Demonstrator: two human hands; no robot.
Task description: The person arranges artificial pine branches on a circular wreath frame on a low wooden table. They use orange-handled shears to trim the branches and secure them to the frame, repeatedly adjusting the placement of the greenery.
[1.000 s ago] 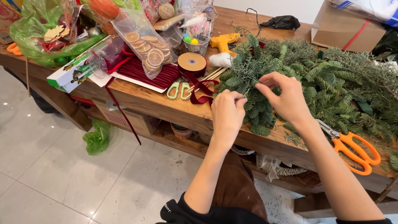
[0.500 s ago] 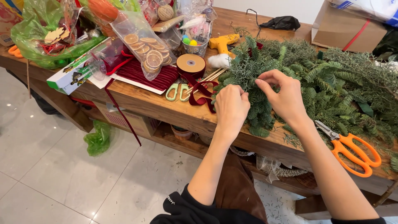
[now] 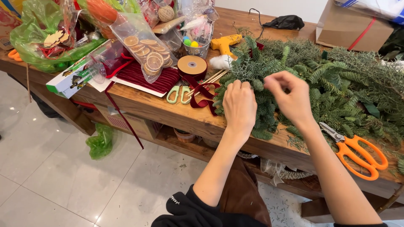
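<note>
1. Left hand (image 3: 239,104) lies knuckles-up on the near edge of the evergreen wreath (image 3: 269,90), fingers curled into the needles; whether they pinch a sprig cannot be told.
2. Right hand (image 3: 289,97) hovers just above the greenery, thumb and fingertips drawn together as if pinching something thin; what it pinches is too small to make out.
3. The wreath sits on the wooden surface (image 3: 160,110), directly under both hands, with loose branches spreading beyond the right hand.
4. Judged step: fastening or tucking a sprig into the wreath body.
5. Next move likely calls for holding the greenery steady with the left hand while the right works a fine pull.
6. Orange scissors (image 3: 357,151) lie near, right of the right hand; dark red ribbon spool (image 3: 192,66) left of the left hand.
</note>
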